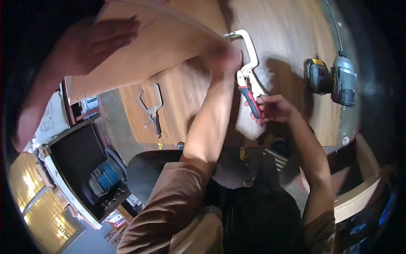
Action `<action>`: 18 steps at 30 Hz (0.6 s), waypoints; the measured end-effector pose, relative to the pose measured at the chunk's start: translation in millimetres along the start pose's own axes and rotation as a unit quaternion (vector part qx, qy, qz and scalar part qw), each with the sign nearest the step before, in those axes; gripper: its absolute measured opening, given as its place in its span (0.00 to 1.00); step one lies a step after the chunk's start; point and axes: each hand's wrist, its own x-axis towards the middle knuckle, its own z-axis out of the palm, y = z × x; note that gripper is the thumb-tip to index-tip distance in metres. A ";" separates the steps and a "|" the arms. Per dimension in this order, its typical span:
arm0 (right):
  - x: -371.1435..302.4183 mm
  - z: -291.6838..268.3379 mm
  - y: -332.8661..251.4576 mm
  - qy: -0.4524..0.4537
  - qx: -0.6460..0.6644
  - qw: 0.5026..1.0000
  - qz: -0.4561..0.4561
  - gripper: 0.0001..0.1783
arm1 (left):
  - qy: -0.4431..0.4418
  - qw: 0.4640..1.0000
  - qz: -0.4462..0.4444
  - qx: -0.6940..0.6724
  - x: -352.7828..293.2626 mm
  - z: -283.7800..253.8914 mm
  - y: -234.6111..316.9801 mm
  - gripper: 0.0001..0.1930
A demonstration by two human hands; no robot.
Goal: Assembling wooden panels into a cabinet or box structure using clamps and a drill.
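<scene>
Red clamp [241, 78]: right hand [270, 109], fingers curled round
Left hand [220, 55]: fingers blurred, can't tell
Panel [160, 46]: left of clamp; weak bite might slip

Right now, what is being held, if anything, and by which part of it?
The right grip holds a clamp by its red-black handle. The left grip, near the panel, is too blurred to tell.

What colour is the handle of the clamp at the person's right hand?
The clamp handle is red and black; it shows best in the head view.
</scene>
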 end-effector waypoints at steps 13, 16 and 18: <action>-10.0 12.5 0.8 0.003 0.039 0.999 0.003 0.37 | 0.027 0.998 0.015 0.050 -9.2 16.6 -23.7 0.31; -11.2 11.5 0.3 0.008 0.016 1.000 0.004 0.36 | 0.024 0.998 0.010 0.059 -10.0 14.8 -23.1 0.31; -12.9 13.0 0.9 0.014 0.007 1.000 0.006 0.38 | -0.009 0.999 0.000 0.042 -14.1 10.6 -24.7 0.31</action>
